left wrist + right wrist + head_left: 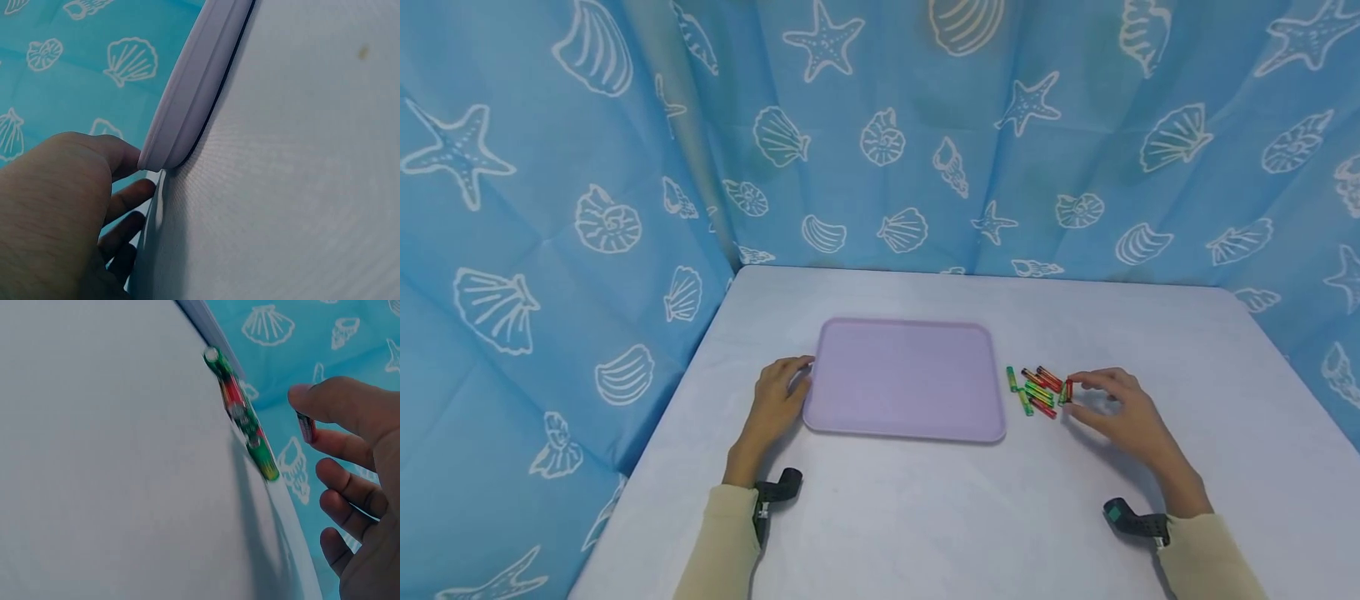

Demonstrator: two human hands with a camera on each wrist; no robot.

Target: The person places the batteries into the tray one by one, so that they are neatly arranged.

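A lilac tray (910, 379) lies on the white table. At its left edge my left hand (777, 400) touches the rim with thumb and fingertips; in the left wrist view the thumb meets the tray's wall (181, 94) and the other fingers hang loosely below. My right hand (1123, 417) pinches one red battery (306, 427) between thumb and index finger, just right of a loose pile. That pile of small green and red batteries (1039, 397) lies to the right of the tray. In the right wrist view the pile's batteries (240, 412) overlap each other.
Behind and to the left of the white table (925, 508) hangs a blue curtain (850, 192) printed with shells and starfish. Each wrist wears a black camera strap, the left one (778, 487) near the tray's front left corner.
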